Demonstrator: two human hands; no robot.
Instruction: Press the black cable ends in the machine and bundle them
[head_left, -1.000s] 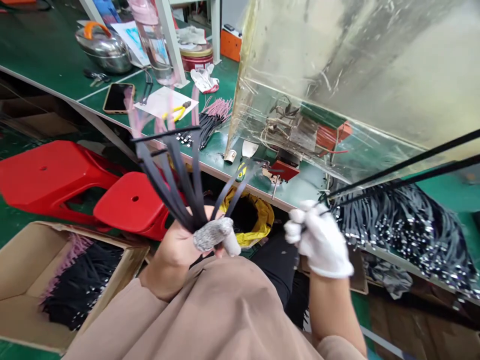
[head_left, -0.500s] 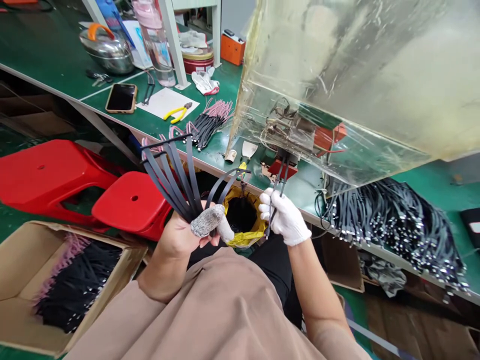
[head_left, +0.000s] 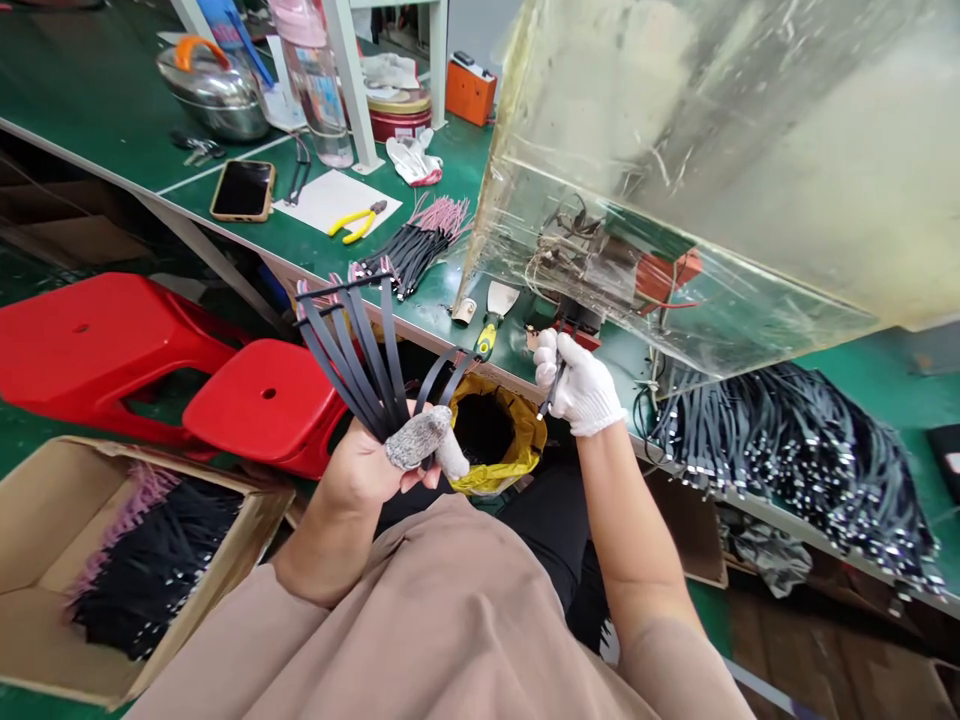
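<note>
My left hand, with grey and white finger cots on its finger and thumb, is closed round a fanned bundle of flat black cables with pink wire ends. My right hand, in a white knit glove, grips a black cable just in front of a small machine on the bench. The machine's far part sits behind a scuffed clear plastic shield. The cable's far end is hidden by my glove and the machine. A scraper with a yellow-green handle lies left of my right hand.
Below my hands hangs a yellow-lined bin. Many black cables lie along the bench's right edge; a smaller cable bunch lies beyond. Yellow pliers, a phone, red stools and a cardboard box are left.
My right hand has moved forward, closer to the machine, with its cable. The left hand keeps its bundle and has barely shifted. The scraper's handle shows more fully.
</note>
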